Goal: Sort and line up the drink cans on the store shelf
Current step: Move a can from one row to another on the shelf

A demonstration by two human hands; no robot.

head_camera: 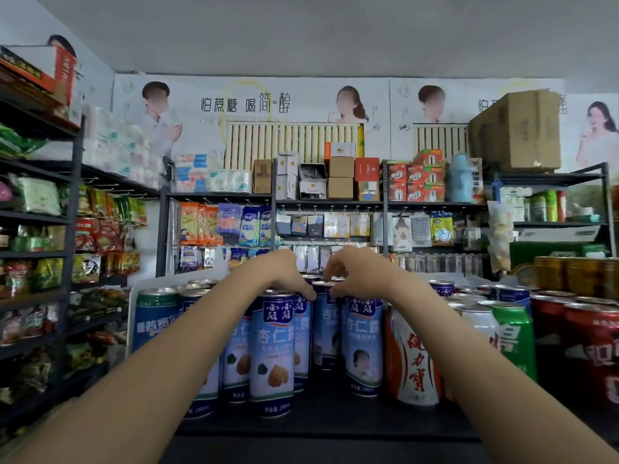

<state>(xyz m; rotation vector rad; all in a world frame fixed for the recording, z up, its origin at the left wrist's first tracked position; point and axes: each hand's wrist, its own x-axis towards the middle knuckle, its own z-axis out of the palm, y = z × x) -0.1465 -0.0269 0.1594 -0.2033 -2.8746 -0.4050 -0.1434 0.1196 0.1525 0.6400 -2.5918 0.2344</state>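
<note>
Several tall blue-and-white almond drink cans point(273, 353) stand grouped on the dark shelf point(328, 416) in front of me. My left hand point(284, 274) reaches over them, its fingertips on the rim of a blue can point(302, 339) behind the front one. My right hand point(351, 272) curls over the top of another blue can point(326, 329) set further back, fingers pinching its rim. A further blue can point(363, 346) stands just right of it. Whether either can is lifted off the shelf I cannot tell.
An orange-and-white can point(413, 360), a green can point(512, 339) and red cans point(589, 349) stand at the right. A blue-green can point(154, 319) stands at the left. Snack racks point(37, 229) line the left wall; stocked shelves point(328, 202) fill the back.
</note>
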